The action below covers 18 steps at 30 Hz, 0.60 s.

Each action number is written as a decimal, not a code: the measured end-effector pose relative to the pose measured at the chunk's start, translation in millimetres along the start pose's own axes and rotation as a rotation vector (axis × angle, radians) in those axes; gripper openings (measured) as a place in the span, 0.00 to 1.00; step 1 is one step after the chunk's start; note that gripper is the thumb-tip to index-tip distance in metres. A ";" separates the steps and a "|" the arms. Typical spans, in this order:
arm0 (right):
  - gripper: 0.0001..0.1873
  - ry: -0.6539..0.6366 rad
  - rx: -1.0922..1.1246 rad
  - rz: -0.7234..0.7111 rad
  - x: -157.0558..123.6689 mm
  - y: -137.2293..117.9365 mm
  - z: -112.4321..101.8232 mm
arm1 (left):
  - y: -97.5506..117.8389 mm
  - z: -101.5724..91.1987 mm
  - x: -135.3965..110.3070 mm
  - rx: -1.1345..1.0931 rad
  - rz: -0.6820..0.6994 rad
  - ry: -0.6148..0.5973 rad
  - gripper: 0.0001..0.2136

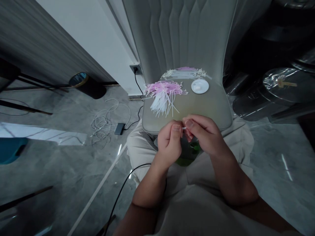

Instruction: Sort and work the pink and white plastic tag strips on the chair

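My left hand and my right hand are closed together over my lap, just in front of a grey padded chair seat. Both pinch a small white piece between thumbs and fingertips. Something green shows below the hands, mostly hidden. On the seat lies a fanned pile of pink and white thin sticks. A second pile of cream and pink sticks lies farther back. A small white round dish sits to the right of the piles.
The chair's ribbed backrest rises behind the seat. On the grey floor to the left lie coiled white cables with a dark adapter; a black cable runs past my lap. Dark wrapped furniture stands right.
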State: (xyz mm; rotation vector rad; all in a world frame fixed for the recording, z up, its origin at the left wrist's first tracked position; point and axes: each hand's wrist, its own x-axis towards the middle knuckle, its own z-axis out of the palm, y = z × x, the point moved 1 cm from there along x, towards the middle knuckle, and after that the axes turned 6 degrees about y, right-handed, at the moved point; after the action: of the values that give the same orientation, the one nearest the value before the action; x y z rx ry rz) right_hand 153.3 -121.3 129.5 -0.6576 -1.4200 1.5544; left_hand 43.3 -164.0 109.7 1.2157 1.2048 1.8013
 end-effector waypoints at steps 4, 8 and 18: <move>0.20 -0.008 0.025 0.015 0.4 0.6 -1.2 | -0.2 0.5 -0.2 -0.017 0.005 -0.011 0.19; 0.19 0.004 0.034 0.001 0.4 1.1 -0.3 | -0.8 1.0 -0.2 -0.037 0.020 -0.004 0.18; 0.20 0.016 0.066 0.027 0.7 1.4 1.5 | -1.1 -0.3 -0.2 0.017 -0.018 -0.011 0.20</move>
State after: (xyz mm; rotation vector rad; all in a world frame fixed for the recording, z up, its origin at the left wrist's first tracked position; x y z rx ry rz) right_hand 151.3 -121.4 128.6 -0.6508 -1.3470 1.6065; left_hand 43.2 -163.9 108.6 1.2194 1.2236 1.7726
